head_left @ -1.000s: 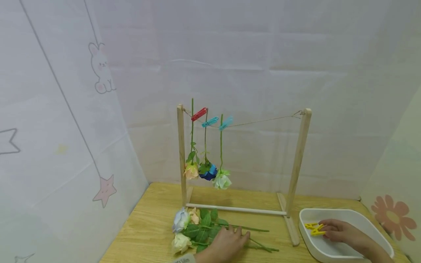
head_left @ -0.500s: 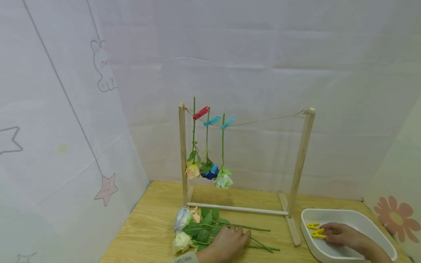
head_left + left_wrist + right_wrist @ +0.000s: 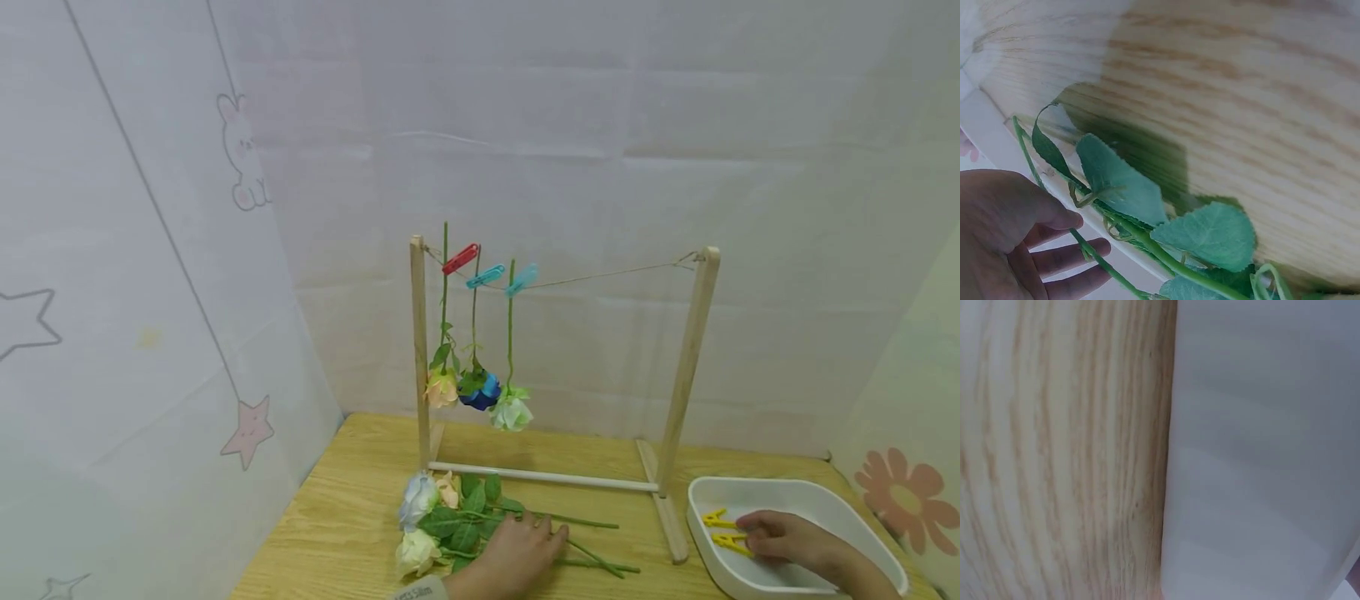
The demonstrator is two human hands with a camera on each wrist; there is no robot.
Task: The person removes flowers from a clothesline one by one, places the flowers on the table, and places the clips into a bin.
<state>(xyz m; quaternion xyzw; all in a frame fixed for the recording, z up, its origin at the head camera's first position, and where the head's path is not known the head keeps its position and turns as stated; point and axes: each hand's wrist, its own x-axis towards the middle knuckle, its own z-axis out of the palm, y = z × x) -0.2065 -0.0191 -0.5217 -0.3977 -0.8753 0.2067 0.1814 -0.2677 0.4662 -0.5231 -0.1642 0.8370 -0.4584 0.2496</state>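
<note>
My left hand (image 3: 517,552) lies over the stems of several roses on the table. In the left wrist view its thumb and fingers close around a thin green stem (image 3: 1105,265), beside broad green leaves (image 3: 1213,234). A white rose (image 3: 417,552), a pale blue rose (image 3: 418,500) and a peach rose (image 3: 447,490) point left. Inside the white tray (image 3: 795,486), my right hand (image 3: 791,537) has curled fingers at a yellow clothespin (image 3: 729,544). Another yellow clothespin (image 3: 717,519) lies just behind, close to the fingertips. The right wrist view shows mostly the tray's outer wall (image 3: 1254,456).
Behind the roses stands a wooden frame (image 3: 686,375) with a string (image 3: 600,273) across it. From its left half, a red clothespin (image 3: 461,259) and two blue clothespins (image 3: 486,276) hold three roses upside down: peach (image 3: 442,388), blue (image 3: 480,392) and white-green (image 3: 512,412).
Within the tray, my right hand has shifted slightly right and down, and the nearer yellow clothespin has turned and come apart from the other. The left hand stays on the stems.
</note>
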